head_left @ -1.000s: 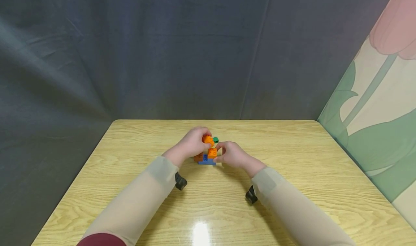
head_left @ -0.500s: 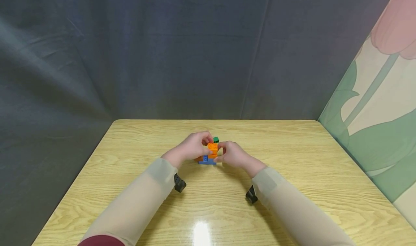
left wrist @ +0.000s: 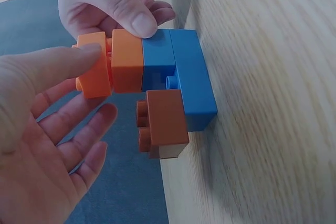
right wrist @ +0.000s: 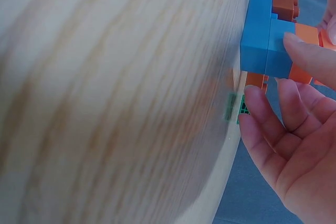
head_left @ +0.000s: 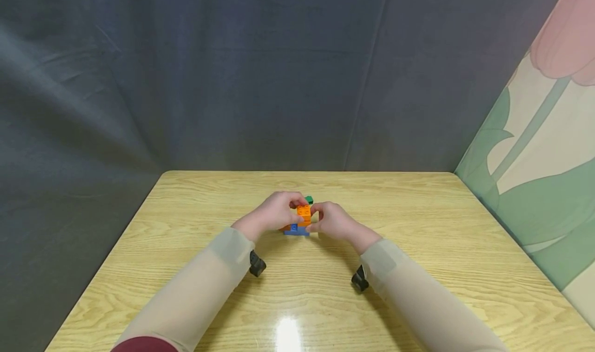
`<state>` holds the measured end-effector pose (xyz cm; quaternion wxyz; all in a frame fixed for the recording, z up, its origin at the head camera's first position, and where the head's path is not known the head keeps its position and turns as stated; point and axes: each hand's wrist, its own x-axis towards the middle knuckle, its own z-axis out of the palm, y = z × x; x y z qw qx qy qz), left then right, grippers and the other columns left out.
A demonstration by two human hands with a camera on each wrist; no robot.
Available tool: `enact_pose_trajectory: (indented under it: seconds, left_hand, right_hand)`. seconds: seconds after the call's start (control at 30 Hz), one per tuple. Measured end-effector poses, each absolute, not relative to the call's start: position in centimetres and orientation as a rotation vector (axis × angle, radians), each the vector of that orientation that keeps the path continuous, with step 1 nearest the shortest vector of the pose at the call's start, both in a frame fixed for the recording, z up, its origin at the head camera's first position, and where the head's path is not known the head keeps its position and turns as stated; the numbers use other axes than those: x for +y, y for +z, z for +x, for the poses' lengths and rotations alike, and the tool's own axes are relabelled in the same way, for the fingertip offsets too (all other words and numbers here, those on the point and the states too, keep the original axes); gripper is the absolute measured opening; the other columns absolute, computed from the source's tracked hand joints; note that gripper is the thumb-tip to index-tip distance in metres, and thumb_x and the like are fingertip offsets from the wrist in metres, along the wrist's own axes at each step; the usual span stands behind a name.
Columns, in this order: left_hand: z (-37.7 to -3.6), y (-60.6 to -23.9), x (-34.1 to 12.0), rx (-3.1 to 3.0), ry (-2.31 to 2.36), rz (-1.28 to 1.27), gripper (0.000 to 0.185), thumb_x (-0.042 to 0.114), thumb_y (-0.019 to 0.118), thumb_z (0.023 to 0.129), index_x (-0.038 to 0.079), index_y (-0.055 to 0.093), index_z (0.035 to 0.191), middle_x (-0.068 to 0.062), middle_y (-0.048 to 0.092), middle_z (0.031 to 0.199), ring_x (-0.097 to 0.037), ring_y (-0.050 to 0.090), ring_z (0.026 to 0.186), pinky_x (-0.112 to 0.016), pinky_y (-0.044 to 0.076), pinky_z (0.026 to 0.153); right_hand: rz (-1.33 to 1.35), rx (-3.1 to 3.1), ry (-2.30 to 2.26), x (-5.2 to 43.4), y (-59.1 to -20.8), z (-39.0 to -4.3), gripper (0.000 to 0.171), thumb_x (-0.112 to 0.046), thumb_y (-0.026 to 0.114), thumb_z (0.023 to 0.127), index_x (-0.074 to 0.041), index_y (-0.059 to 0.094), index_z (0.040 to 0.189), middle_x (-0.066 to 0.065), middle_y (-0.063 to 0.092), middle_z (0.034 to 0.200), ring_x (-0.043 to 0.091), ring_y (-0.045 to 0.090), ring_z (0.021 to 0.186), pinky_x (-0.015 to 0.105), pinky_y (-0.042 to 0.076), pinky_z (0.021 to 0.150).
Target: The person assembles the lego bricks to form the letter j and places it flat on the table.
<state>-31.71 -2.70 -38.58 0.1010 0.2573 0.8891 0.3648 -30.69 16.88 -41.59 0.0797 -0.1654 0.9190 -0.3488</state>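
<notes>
Stack point(left wrist: 159, 51): on my head feed it stands near 6 o'clock, two blue bricks point(left wrist: 195, 82) under the lower orange brick point(left wrist: 127, 64).
Left hand point(head_left: 275, 211): from 9 o'clock, pinching the top orange brick point(left wrist: 95, 80); I see studs point(left wrist: 108, 44) in the gap beneath it.
Right hand point(head_left: 335, 222): from 3 o'clock, gripping the stack across the blue.
Brown brick point(left wrist: 167, 121): at 8 o'clock; joined or not, I can't tell.
Green brick point(head_left: 309, 200): beyond, between 12 and 1.

Smooth plastic bricks point(left wrist: 158, 56), glossy tabletop point(head_left: 441, 238)
</notes>
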Motion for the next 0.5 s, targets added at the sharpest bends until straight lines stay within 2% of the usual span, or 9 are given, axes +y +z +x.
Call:
enact_pose_trajectory:
  seconds: [0.5]
  left_hand:
    - [-31.55,-38.38,-2.56,2.653,1.019,0.785,0.026,0.014,0.076,0.089,0.020,0.069,0.113,0.006,0.063,0.105,-0.017,0.057,0.094,-0.031,0.049,0.085]
  right_hand:
    - [-0.469,2.741,-1.036,16.77,-41.50,-30.80,0.023,-0.018,0.084,0.081,-0.010,0.069,0.097,0.005,0.046,0.066,0.019,0.042,0.058,0.030,0.031,0.054]
